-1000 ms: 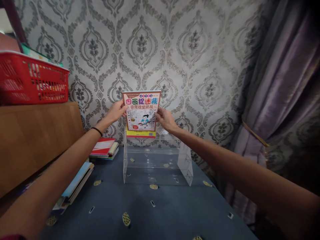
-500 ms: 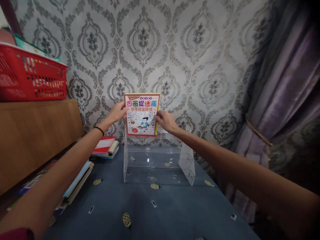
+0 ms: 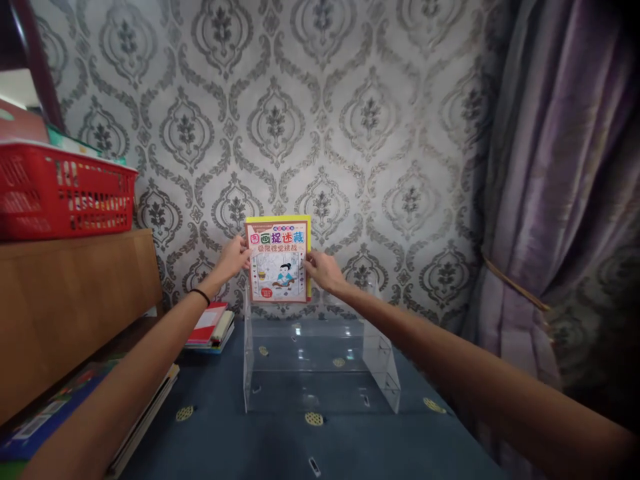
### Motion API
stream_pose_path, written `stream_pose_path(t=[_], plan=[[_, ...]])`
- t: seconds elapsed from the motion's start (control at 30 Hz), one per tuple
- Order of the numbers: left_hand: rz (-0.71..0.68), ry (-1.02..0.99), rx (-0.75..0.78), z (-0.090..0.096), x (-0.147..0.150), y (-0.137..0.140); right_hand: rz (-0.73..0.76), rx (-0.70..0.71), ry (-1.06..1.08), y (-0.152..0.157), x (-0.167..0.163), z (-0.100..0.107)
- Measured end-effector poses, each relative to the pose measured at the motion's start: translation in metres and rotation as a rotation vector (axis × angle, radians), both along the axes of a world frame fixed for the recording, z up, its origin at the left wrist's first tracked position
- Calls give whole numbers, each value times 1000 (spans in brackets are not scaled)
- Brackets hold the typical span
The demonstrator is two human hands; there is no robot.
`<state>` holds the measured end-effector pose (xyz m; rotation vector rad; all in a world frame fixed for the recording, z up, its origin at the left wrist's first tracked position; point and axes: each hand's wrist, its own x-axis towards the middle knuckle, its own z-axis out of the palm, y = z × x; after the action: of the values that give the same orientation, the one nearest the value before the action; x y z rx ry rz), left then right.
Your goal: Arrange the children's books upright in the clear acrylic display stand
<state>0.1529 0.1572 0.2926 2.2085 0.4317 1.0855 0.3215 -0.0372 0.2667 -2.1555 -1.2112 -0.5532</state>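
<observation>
A picture book (image 3: 279, 263) with colourful Chinese lettering and a drawn figure stands upright at the top back of a clear acrylic stepped rack (image 3: 320, 390). Behind it, a yellow cover (image 3: 280, 219) shows along the top and right edges. My left hand (image 3: 234, 260) pinches the book's left edge, a dark band round the wrist. At the right edge, my right hand (image 3: 324, 271) grips with thumb and fingers closed. Whether the book's bottom edge rests on the rack's top step is hard to make out.
A red plastic basket (image 3: 95, 193) sits on a wooden cabinet (image 3: 75, 287) at the left. Stacked books (image 3: 213, 328) lie beside the rack, and more books (image 3: 60, 407) lie nearer, partly under my left arm. A purple curtain (image 3: 530, 200) hangs at the right. Patterned blue cloth (image 3: 225, 433) covers the table.
The view has tilted upward, so everything sits lower in the picture. More of the yellow cover now shows above the picture book's top edge. Both hands keep their hold.
</observation>
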Motion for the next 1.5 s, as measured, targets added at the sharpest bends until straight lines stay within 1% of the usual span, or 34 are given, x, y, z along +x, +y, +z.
stream_pose_path(t=[0.1, 0.17, 0.27, 0.37, 0.5, 0.8, 1.23, 1.5], plan=[[66, 33, 17, -5, 2, -2, -42, -3, 26, -1, -5, 0], [129, 65, 102, -9, 3, -1, -70, -7, 44, -2, -8, 0], [243, 112, 270, -12, 3, 3, -110, -15, 73, -4, -11, 1], [303, 169, 351, -14, 2, 6, -131, -23, 98, -6, -14, 2], [301, 210, 337, -15, -2, 8, -142, -26, 120, -7, -16, 2], [269, 198, 319, -18, -8, 12, -128, -11, 173, -7, -17, 1], [267, 218, 291, -20, -8, 6, -107, 21, 172, -9, -16, -2], [266, 213, 306, -21, -6, 6, -75, 45, 173, -13, -14, -5]])
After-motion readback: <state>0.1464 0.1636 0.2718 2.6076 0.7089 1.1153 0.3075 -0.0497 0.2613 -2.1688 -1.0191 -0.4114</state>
